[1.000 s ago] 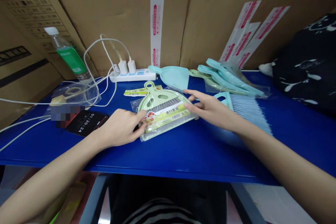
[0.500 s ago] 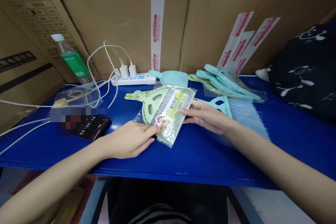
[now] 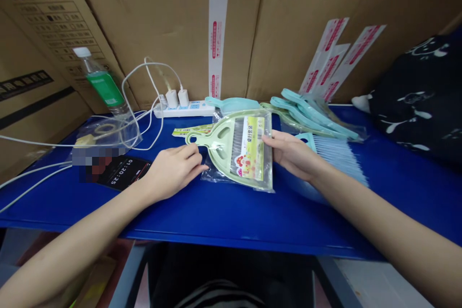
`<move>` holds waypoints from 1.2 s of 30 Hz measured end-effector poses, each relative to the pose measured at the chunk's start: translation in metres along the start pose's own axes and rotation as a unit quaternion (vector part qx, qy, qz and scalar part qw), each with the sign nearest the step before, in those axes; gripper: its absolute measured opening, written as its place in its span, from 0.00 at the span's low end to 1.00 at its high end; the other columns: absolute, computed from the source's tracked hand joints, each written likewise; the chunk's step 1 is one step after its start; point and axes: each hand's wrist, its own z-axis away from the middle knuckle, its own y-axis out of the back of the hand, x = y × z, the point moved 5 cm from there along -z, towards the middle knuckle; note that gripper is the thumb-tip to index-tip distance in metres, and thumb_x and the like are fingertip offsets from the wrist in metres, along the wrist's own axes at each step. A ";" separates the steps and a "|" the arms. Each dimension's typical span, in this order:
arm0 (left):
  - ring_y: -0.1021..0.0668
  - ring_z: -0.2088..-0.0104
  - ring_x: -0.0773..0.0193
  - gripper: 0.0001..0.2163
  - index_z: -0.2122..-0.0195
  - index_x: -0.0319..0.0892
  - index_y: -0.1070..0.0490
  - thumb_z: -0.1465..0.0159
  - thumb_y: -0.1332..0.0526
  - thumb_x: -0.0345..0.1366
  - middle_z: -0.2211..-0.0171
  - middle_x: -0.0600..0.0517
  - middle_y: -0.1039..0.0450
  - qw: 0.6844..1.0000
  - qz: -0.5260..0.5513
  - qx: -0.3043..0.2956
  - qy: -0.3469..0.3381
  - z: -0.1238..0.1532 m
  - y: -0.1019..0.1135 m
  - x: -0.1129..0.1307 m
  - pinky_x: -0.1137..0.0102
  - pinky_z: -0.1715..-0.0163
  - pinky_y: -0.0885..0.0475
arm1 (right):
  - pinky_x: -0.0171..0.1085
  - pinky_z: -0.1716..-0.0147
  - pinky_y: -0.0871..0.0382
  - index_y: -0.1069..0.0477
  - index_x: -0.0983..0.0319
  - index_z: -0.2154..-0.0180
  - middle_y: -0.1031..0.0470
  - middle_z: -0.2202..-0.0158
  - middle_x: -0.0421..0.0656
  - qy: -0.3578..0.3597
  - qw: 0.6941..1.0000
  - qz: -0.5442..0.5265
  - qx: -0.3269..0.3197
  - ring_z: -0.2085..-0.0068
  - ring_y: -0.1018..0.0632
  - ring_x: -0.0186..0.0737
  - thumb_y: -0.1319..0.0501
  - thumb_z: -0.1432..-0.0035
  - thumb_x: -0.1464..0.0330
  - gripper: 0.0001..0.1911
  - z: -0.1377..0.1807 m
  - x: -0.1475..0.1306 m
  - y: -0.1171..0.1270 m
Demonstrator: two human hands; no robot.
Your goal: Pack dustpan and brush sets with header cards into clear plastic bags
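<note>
On the blue table, bagged dustpan turned upright, right hand gripping

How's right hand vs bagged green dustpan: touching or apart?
Touching. Head view shows the right hand with its thumb on the right edge of the bagged green dustpan, no gap.

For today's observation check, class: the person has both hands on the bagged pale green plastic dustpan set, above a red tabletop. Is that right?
Not quite: the head view shows a blue tabletop, not red. The rest stands: the left hand and the right hand are both on the clear-bagged pale green plastic dustpan set.
</note>
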 end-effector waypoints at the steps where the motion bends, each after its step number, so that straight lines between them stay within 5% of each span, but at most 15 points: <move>1: 0.25 0.67 0.60 0.13 0.67 0.40 0.32 0.30 0.51 0.40 0.67 0.48 0.29 1.000 -0.014 0.004 0.017 0.000 0.000 -0.002 0.68 0.68 0.29 | 0.46 0.49 0.30 0.30 0.62 0.52 0.21 0.55 0.47 -0.005 1.000 0.002 0.003 0.52 0.22 0.44 0.50 0.37 0.72 0.15 0.000 0.000 0.000; 7: 0.26 0.53 0.50 0.17 0.47 0.34 0.37 0.34 0.45 0.39 0.53 0.39 0.29 0.991 -0.047 -0.073 0.101 0.000 -0.009 -0.012 0.58 0.55 0.29 | 0.47 0.51 0.28 0.32 0.61 0.49 0.20 0.59 0.46 -0.021 0.999 0.022 -0.018 0.55 0.21 0.45 0.51 0.35 0.70 0.16 0.002 0.001 -0.003; 15: 0.25 0.56 0.53 0.15 0.48 0.37 0.34 0.31 0.48 0.38 0.57 0.42 0.28 0.985 -0.043 -0.130 0.109 -0.001 -0.014 -0.009 0.60 0.56 0.29 | 0.41 0.60 0.23 0.35 0.58 0.46 0.21 0.55 0.46 -0.028 0.999 0.032 -0.018 0.61 0.19 0.41 0.46 0.37 0.69 0.17 0.002 0.001 0.002; 21: 0.25 0.56 0.52 0.15 0.47 0.37 0.34 0.32 0.48 0.37 0.57 0.43 0.28 0.976 -0.064 -0.161 0.129 0.001 -0.015 -0.010 0.60 0.57 0.28 | 0.42 0.54 0.25 0.46 0.61 0.38 0.25 0.49 0.49 0.021 0.983 0.078 -0.163 0.54 0.21 0.44 0.32 0.51 0.69 0.41 0.005 0.002 -0.003; 28: 0.26 0.56 0.54 0.14 0.47 0.38 0.34 0.31 0.49 0.37 0.57 0.43 0.28 0.973 -0.077 -0.169 0.139 0.000 -0.015 -0.010 0.62 0.56 0.28 | 0.47 0.47 0.30 0.65 0.57 0.32 0.34 0.40 0.52 0.050 0.970 0.154 -0.183 0.44 0.28 0.51 0.28 0.58 0.68 0.61 0.010 0.000 -0.006; 32: 0.26 0.56 0.55 0.14 0.48 0.38 0.34 0.31 0.50 0.37 0.57 0.44 0.28 0.974 -0.080 -0.159 0.139 0.001 -0.014 -0.010 0.63 0.56 0.27 | 0.50 0.42 0.36 0.71 0.55 0.32 0.40 0.36 0.51 0.068 0.964 0.162 -0.200 0.41 0.32 0.50 0.29 0.57 0.68 0.63 0.014 -0.004 -0.007; 36: 0.25 0.57 0.55 0.15 0.48 0.39 0.33 0.30 0.52 0.37 0.58 0.44 0.27 0.975 -0.094 -0.128 0.154 0.002 -0.011 -0.013 0.64 0.59 0.26 | 0.48 0.42 0.36 0.65 0.53 0.32 0.43 0.35 0.49 0.087 0.971 0.121 -0.186 0.38 0.36 0.49 0.30 0.55 0.68 0.58 0.016 -0.010 -0.006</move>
